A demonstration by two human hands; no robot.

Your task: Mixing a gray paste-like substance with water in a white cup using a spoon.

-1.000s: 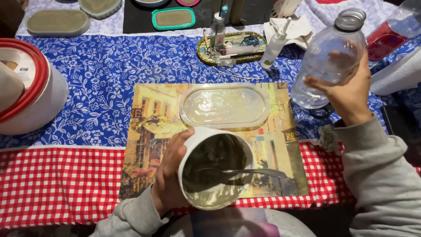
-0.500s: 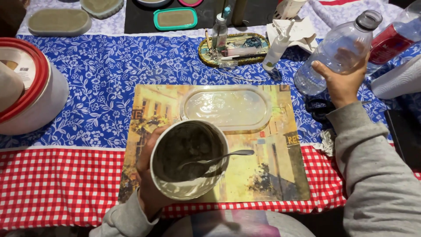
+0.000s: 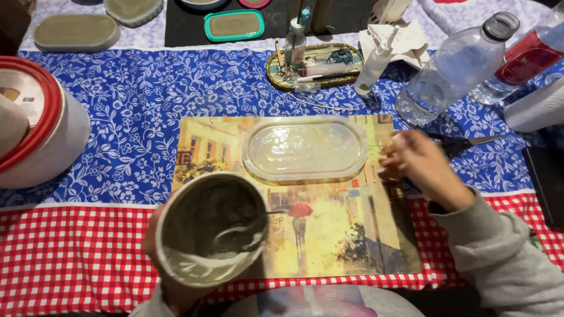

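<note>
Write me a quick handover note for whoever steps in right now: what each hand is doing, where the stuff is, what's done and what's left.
Left hand: holds the cup of grey mix from below, over the near left corner of the mat; a spoon sits in it.
Right hand: empty, blurred, above the mat's right edge beside the mould.
Water bottle: capped, standing on the blue cloth, far right.
Scissors: just beyond the right hand.
Done: mix in the cup looks wet and stirred.
Left: the oval mould lies on the mat and looks unfilled, no grey mix in it.
</note>
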